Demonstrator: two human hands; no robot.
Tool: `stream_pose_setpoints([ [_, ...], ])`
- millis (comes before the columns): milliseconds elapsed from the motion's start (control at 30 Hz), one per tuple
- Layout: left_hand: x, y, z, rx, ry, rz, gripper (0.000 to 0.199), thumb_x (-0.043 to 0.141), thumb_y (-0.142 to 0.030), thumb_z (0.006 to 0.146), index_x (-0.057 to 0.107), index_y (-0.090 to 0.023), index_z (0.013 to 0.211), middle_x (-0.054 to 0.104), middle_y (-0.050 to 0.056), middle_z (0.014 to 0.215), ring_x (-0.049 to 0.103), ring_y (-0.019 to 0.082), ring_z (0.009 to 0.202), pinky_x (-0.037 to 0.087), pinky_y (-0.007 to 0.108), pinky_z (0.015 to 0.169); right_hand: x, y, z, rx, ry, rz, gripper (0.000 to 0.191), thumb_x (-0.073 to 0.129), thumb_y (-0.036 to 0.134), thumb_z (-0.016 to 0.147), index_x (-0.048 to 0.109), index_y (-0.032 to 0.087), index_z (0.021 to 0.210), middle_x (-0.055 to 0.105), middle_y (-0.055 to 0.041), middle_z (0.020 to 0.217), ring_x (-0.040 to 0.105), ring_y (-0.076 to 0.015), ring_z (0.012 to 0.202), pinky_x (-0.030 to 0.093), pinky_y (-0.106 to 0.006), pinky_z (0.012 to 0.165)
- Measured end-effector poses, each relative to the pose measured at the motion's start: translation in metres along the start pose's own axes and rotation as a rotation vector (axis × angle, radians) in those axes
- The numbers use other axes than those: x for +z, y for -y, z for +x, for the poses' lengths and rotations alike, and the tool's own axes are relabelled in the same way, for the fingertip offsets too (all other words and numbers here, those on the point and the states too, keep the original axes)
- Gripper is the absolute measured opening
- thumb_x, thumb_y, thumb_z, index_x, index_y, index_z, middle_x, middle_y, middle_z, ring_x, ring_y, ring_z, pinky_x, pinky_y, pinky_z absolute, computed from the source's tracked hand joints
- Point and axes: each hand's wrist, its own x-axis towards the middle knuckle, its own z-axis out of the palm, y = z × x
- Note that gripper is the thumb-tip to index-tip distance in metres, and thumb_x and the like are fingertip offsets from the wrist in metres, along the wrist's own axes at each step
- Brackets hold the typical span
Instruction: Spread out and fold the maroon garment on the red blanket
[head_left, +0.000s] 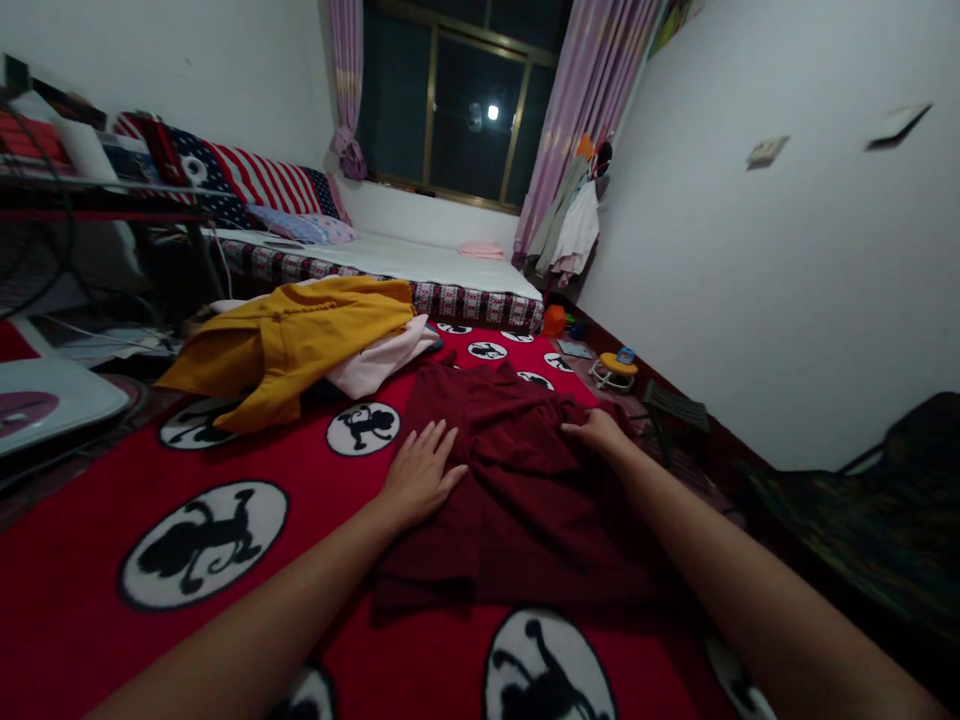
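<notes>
A dark maroon garment (525,510) lies spread and wrinkled on the red blanket (420,660), which has white circles with black cartoon figures. My left hand (424,475) rests flat on the garment's left part, its fingers stretched out. At the garment's upper right edge, my right hand (598,432) has its fingers closed on the cloth, with the fingertips partly hidden. Up and to the left of my left hand is a pile of clothes, topped by a mustard yellow garment (300,325) with a pale pink garment (382,360) beneath it.
A bed (405,262) stands below the window at the back. On the left are a cluttered table (112,190) and a white lidded appliance (56,405). Along the right wall sit a small yellow stool (616,366) and a dark chair (877,500).
</notes>
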Motion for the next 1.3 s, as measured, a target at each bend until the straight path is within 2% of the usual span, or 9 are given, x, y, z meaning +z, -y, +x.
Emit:
stream_pose_setpoints([
  [100, -0.002, 0.001, -0.001, 0.007, -0.033, -0.031, 0.063, 0.045, -0.045, 0.092, 0.032, -0.017, 0.147, 0.03, 0.016, 0.152, 0.029, 0.029, 0.14, 0.026, 0.048, 0.113, -0.003, 0.002, 0.011, -0.001, 0.002, 0.152, 0.02, 0.069, 0.033, 0.064, 0.061, 0.015, 0.064, 0.058, -0.0023, 0.055, 0.057, -0.0184, 0.055, 0.043, -0.027, 0.052],
  [300, -0.005, -0.002, -0.003, 0.054, -0.07, -0.093, 0.064, 0.046, -0.045, 0.092, 0.028, -0.02, 0.148, 0.021, 0.015, 0.156, 0.021, 0.03, 0.143, 0.027, 0.051, 0.111, -0.024, -0.009, 0.024, -0.003, -0.566, 0.622, 0.028, 0.052, 0.042, 0.072, 0.058, 0.015, 0.073, 0.055, 0.0005, 0.066, 0.049, -0.0138, 0.064, 0.042, -0.026, 0.062],
  [400, -0.005, -0.005, -0.002, 0.114, 0.007, -0.07, 0.06, 0.043, -0.049, 0.092, 0.034, -0.023, 0.145, 0.03, 0.011, 0.153, 0.022, 0.031, 0.142, 0.021, 0.056, 0.112, -0.022, -0.009, 0.016, -0.039, -0.654, 0.614, 0.028, 0.055, 0.044, 0.07, 0.058, 0.016, 0.071, 0.056, 0.0001, 0.066, 0.048, -0.0144, 0.065, 0.043, -0.029, 0.067],
  [467, -0.005, -0.005, -0.002, 0.121, 0.038, -0.061, 0.059, 0.042, -0.05, 0.093, 0.035, -0.023, 0.145, 0.031, 0.011, 0.152, 0.023, 0.032, 0.142, 0.02, 0.058, 0.111, -0.017, 0.002, 0.006, -0.122, -0.592, 0.557, 0.029, 0.055, 0.043, 0.072, 0.062, 0.015, 0.077, 0.06, -0.0022, 0.072, 0.051, -0.0161, 0.068, 0.044, -0.031, 0.071],
  [600, -0.008, -0.006, -0.002, 0.128, 0.03, -0.065, 0.059, 0.045, -0.047, 0.092, 0.038, -0.019, 0.143, 0.034, 0.013, 0.151, 0.025, 0.033, 0.14, 0.022, 0.058, 0.111, -0.005, 0.039, -0.016, -0.377, 0.143, 0.572, 0.028, 0.068, 0.038, 0.063, 0.068, 0.016, 0.08, 0.069, -0.0049, 0.08, 0.061, -0.0193, 0.074, 0.049, -0.032, 0.073],
  [667, -0.013, -0.007, -0.003, 0.149, -0.007, -0.095, 0.052, 0.048, -0.041, 0.092, 0.046, -0.016, 0.137, 0.043, 0.014, 0.145, 0.036, 0.031, 0.135, 0.027, 0.053, 0.11, 0.001, 0.054, -0.023, -0.435, 0.333, 0.647, 0.028, 0.067, 0.037, 0.066, 0.07, 0.016, 0.084, 0.071, -0.0056, 0.081, 0.065, -0.0204, 0.076, 0.051, -0.032, 0.072],
  [867, -0.027, -0.011, -0.008, 0.178, -0.085, -0.2, 0.027, 0.05, -0.03, 0.091, 0.063, -0.018, 0.112, 0.063, 0.009, 0.109, 0.057, 0.023, 0.101, 0.047, 0.035, 0.09, 0.019, 0.052, -0.015, -0.373, -0.148, 0.439, 0.022, 0.061, 0.031, 0.073, 0.07, 0.016, 0.087, 0.071, -0.0072, 0.085, 0.066, -0.0199, 0.079, 0.051, -0.034, 0.077],
  [1100, -0.024, -0.012, -0.006, 0.191, -0.089, -0.196, 0.026, 0.052, -0.026, 0.089, 0.061, -0.02, 0.113, 0.061, 0.008, 0.106, 0.055, 0.023, 0.099, 0.047, 0.035, 0.087, 0.035, 0.062, -0.021, -0.364, 0.129, 0.192, 0.044, 0.07, 0.051, 0.069, 0.067, 0.017, 0.097, 0.069, -0.0047, 0.075, 0.063, -0.0172, 0.066, 0.045, -0.026, 0.059],
  [1300, -0.025, -0.011, -0.007, 0.19, -0.08, -0.195, 0.027, 0.051, -0.025, 0.09, 0.061, -0.02, 0.114, 0.061, 0.008, 0.106, 0.055, 0.022, 0.099, 0.047, 0.035, 0.088, 0.056, 0.079, -0.041, -0.284, 0.205, 0.33, 0.018, 0.072, 0.033, 0.06, 0.063, 0.02, 0.07, 0.065, 0.0011, 0.065, 0.059, -0.0151, 0.061, 0.041, -0.022, 0.053],
])
